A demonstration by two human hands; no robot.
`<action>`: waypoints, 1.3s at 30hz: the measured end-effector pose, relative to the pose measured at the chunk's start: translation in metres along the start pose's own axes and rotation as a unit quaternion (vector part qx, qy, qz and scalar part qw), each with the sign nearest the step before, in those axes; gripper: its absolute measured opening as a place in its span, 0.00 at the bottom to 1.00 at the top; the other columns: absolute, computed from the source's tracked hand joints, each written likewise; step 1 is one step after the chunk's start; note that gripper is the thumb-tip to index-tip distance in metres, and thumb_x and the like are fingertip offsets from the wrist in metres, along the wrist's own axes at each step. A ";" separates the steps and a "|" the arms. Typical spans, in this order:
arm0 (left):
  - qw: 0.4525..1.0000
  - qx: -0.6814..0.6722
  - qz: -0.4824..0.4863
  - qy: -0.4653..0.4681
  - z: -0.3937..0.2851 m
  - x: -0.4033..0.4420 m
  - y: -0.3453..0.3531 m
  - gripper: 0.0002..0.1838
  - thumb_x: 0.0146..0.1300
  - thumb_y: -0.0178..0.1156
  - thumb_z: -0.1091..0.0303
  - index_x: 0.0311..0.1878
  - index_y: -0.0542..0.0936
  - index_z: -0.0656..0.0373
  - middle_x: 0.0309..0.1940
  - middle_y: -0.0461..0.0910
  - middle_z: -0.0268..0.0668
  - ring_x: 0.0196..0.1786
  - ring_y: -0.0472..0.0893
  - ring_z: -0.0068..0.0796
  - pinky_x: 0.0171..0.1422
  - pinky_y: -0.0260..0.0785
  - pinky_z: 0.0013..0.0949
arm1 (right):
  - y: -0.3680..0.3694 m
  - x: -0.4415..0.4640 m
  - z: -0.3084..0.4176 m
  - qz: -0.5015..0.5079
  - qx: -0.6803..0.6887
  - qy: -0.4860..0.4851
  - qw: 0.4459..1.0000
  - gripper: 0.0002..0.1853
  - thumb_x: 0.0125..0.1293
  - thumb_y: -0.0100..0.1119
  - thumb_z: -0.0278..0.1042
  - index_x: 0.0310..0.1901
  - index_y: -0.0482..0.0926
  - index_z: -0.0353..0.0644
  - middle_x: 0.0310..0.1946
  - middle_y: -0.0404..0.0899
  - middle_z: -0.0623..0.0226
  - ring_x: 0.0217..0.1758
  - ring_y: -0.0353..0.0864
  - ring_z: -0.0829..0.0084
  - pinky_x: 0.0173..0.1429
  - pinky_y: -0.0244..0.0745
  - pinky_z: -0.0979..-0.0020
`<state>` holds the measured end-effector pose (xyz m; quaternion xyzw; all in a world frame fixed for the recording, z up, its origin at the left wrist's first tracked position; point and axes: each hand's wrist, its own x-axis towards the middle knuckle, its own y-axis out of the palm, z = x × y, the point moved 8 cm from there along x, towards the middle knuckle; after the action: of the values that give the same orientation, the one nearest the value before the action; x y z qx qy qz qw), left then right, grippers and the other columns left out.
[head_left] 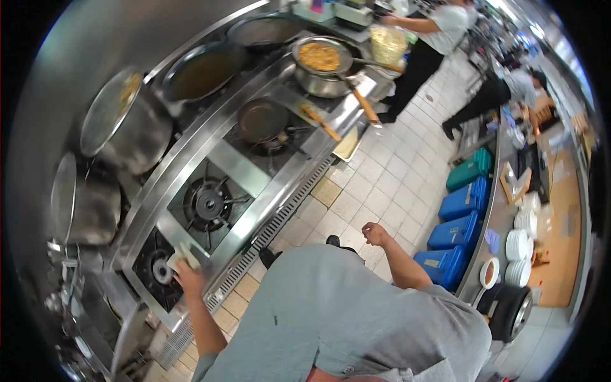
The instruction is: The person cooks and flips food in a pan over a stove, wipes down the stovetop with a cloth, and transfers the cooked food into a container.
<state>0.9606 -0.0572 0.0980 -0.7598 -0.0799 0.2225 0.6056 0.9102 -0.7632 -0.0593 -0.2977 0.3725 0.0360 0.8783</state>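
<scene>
My left hand (187, 275) reaches over the near end of the stove and grips a pale cloth (181, 256) beside a round gas burner (163, 266). A second burner (210, 202) lies just beyond it, with nothing on its grate. My right hand (374, 234) hangs in the air over the tiled floor, away from the stove. Its fingers are curled, and I see nothing held in them.
Large pots (143, 137) and woks (203, 71) line the back. A dark pan (263, 121) and a strainer of food (320, 57) sit farther along. Blue bins (453, 230) and a counter with plates (517, 245) stand right. Two people work beyond.
</scene>
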 end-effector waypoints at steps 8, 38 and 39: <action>0.951 0.267 0.095 -0.122 -0.107 -0.047 0.055 0.30 0.62 0.50 0.60 0.69 0.63 0.50 0.74 0.50 0.41 0.76 0.48 0.44 0.71 0.46 0.63 | -0.064 -0.036 -0.327 0.005 -0.058 0.157 0.986 0.16 0.63 0.44 0.35 0.34 0.81 0.35 0.23 0.82 0.57 0.24 0.82 0.67 0.27 0.79 0.64; 0.843 -0.266 0.284 0.371 -0.459 -0.058 0.152 0.16 0.63 0.56 0.69 0.54 0.77 0.62 0.45 0.82 0.46 0.44 0.82 0.34 0.48 0.74 0.32 | -0.260 0.072 0.287 0.123 0.546 -0.146 0.816 0.32 0.67 0.54 0.54 0.64 0.63 0.40 0.54 0.71 0.55 0.47 0.79 0.64 0.49 0.78 0.63; 0.848 -0.254 0.280 0.373 -0.468 -0.053 0.150 0.16 0.63 0.56 0.69 0.54 0.77 0.62 0.44 0.82 0.46 0.43 0.83 0.34 0.48 0.74 0.32 | -0.263 0.077 0.307 0.141 0.565 -0.146 0.799 0.32 0.67 0.55 0.52 0.65 0.62 0.40 0.53 0.71 0.55 0.44 0.80 0.63 0.48 0.79 0.62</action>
<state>1.0946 -0.5299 0.0456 -0.9031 0.3140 0.0546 0.2880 1.2344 -0.8220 0.1867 0.3165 0.2323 -0.0144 0.9196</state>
